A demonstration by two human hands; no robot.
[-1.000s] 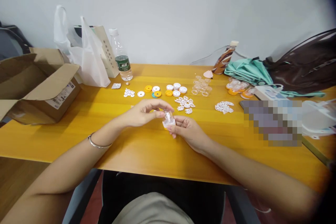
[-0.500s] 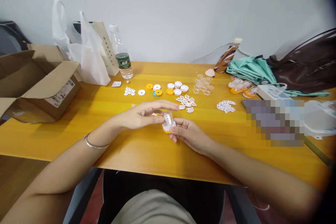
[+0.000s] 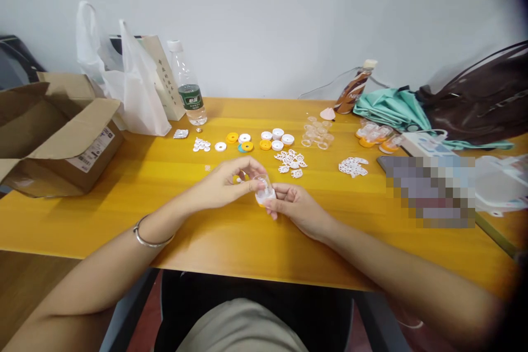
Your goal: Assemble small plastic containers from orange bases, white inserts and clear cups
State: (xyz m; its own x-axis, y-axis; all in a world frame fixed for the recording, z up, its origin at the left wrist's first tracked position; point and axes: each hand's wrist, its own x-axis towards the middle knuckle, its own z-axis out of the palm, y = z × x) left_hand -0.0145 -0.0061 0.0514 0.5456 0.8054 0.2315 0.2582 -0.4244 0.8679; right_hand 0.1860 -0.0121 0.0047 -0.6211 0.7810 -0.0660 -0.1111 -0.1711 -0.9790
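My right hand [image 3: 299, 209] pinches the white and orange base of a small clear-domed plastic capsule [image 3: 264, 196], low over the table. My left hand [image 3: 235, 181] curls its thumb and fingers round the clear dome on top of the capsule. Part of a white piece shows under the left fingers, mostly hidden. Beyond the hands lie flat white cut-out pieces [image 3: 291, 159], orange and white round caps [image 3: 277, 136], and several discs [image 3: 244, 138]. Clear domes [image 3: 317, 133] are grouped farther right.
At the left stand an open cardboard box [image 3: 93, 148], a white plastic bag [image 3: 140, 93] and a water bottle [image 3: 190, 99]. On the right are finished-looking capsules [image 3: 373, 133], more white cut-outs [image 3: 353, 167], a brown drink bottle [image 3: 355, 88], green cloth [image 3: 391, 110] and a power strip [image 3: 429, 148].
My left fingers have come down from above and closed round the dome. The right hand keeps its hold on the base. The view has shifted slightly.
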